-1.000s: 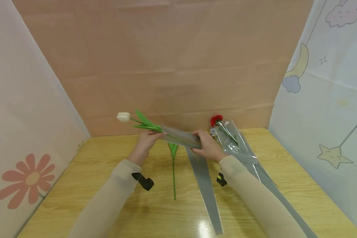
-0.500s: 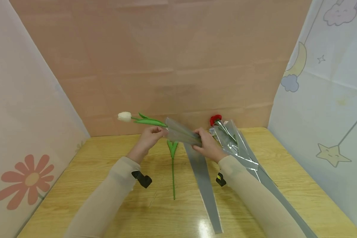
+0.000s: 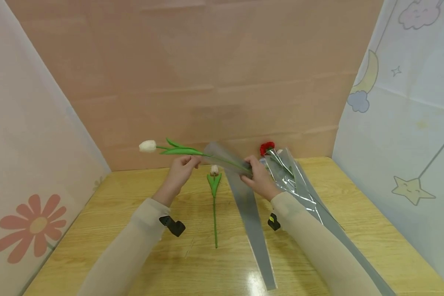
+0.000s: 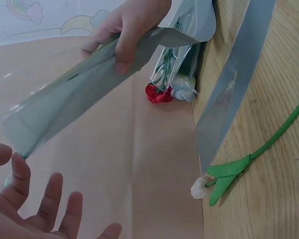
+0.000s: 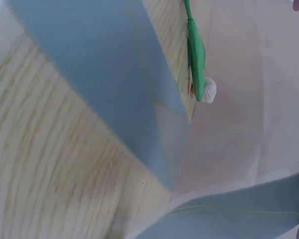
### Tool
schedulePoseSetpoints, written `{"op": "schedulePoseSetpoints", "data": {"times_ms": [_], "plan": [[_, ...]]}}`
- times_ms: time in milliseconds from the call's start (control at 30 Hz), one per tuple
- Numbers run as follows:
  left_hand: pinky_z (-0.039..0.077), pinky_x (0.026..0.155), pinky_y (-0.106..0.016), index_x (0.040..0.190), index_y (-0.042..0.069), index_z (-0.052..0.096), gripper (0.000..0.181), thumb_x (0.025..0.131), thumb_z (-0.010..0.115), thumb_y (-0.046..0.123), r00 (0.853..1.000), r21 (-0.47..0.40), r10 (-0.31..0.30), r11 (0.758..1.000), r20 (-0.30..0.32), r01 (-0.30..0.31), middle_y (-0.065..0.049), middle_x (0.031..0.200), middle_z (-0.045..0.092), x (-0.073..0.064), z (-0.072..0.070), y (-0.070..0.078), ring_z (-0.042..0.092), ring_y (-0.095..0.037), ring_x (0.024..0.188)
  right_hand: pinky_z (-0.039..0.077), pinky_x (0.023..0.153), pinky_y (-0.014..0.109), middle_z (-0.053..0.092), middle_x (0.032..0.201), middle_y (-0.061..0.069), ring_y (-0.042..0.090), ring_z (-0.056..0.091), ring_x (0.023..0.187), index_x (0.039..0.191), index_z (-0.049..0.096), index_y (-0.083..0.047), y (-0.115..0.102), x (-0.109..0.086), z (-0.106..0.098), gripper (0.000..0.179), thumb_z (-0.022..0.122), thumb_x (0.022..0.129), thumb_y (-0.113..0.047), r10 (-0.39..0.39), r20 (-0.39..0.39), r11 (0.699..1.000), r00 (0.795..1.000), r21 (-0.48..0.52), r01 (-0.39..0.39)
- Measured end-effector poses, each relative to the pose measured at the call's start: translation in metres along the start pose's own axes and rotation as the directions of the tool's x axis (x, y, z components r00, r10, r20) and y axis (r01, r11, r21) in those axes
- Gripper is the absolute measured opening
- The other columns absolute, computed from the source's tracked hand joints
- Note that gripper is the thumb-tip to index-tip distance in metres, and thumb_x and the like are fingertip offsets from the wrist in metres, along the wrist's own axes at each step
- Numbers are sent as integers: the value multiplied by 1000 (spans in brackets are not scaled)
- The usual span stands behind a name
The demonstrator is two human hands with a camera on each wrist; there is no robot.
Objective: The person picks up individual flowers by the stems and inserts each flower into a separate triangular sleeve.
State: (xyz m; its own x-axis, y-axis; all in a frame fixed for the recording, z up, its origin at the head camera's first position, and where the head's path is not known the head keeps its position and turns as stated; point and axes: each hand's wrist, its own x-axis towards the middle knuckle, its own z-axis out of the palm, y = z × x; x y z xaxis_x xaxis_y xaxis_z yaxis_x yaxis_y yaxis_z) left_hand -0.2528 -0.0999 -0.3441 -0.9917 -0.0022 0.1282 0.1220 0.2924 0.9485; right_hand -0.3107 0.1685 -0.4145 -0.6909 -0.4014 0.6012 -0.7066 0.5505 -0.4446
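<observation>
My right hand (image 3: 260, 177) grips the narrow lower part of a translucent grey flower sleeve (image 3: 223, 154), raised off the table. A white tulip (image 3: 148, 146) with green leaves sticks out of its wide end, its stem running inside the sleeve. My left hand (image 3: 179, 172) is beside the sleeve's mouth, just below the leaves. In the left wrist view its thumb and index fingertips are close together near the sleeve's edge, and the other fingers (image 4: 51, 196) are spread. Between the hands, a second white tulip (image 3: 214, 185) lies on the table.
A flat grey sleeve (image 3: 252, 224) lies right of the second tulip. Farther right, grey wrapped flowers (image 3: 299, 185) lie by my right forearm, a red bloom (image 3: 267, 148) at their far end. A peach backdrop (image 3: 170, 82) borders the wooden table (image 3: 192, 275).
My left fingers have moved left from the sleeve's mouth, which has widened. The held tulip first shifted slightly right, then left. The bloom of the tulip on the table has come into view.
</observation>
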Motion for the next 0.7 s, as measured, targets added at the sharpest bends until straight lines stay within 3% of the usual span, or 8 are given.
{"op": "schedulePoseSetpoints", "data": {"times_ms": [167, 267, 367, 433, 700], "plan": [[43, 83, -35, 87, 9, 65, 33, 100, 48, 34, 999, -24, 28, 999, 15, -28, 1, 92, 58, 0, -1, -1, 52, -17, 97, 50, 83, 48, 58, 103, 16, 29, 56, 92, 115, 45, -3, -1, -1, -1, 42, 73, 83, -4, -8, -10, 1000, 1000, 0, 8], [41, 75, -35, 84, 9, 62, 33, 101, 44, 31, 996, 16, 85, 996, 27, -86, 1, 68, 50, 1, -2, -4, 47, -17, 70, 50, 83, 47, 57, 103, 14, 28, 56, 92, 115, 45, -3, -2, -2, -1, 42, 72, 84, -5, -16, 5, 1000, 1000, -4, 16], [35, 64, -33, 79, 8, 56, 33, 102, 40, 26, 987, 65, 153, 986, 45, -156, 2, 53, 30, 2, -2, -7, 28, -15, 50, 50, 83, 47, 57, 103, 13, 28, 56, 92, 115, 45, -3, -2, -2, -1, 42, 73, 83, -6, -24, 12, 1000, 1000, -16, 24], [29, 56, -31, 78, 8, 54, 32, 101, 39, 24, 982, 84, 184, 979, 52, -188, 4, 52, 26, 2, -2, -8, 19, -14, 46, 50, 83, 47, 57, 103, 13, 28, 56, 92, 115, 46, -3, -2, -3, -1, 43, 74, 83, -7, -25, 11, 999, 1000, -27, 25], [24, 46, -26, 68, 8, 48, 37, 102, 40, 20, 974, 94, 211, 971, 83, -219, 2, 52, 29, 5, 0, -17, 19, -12, 44, 50, 81, 46, 57, 99, 13, 27, 55, 89, 113, 46, -4, -2, -4, -1, 42, 74, 82, -6, -28, -5, 999, 1000, -21, 28]]}}
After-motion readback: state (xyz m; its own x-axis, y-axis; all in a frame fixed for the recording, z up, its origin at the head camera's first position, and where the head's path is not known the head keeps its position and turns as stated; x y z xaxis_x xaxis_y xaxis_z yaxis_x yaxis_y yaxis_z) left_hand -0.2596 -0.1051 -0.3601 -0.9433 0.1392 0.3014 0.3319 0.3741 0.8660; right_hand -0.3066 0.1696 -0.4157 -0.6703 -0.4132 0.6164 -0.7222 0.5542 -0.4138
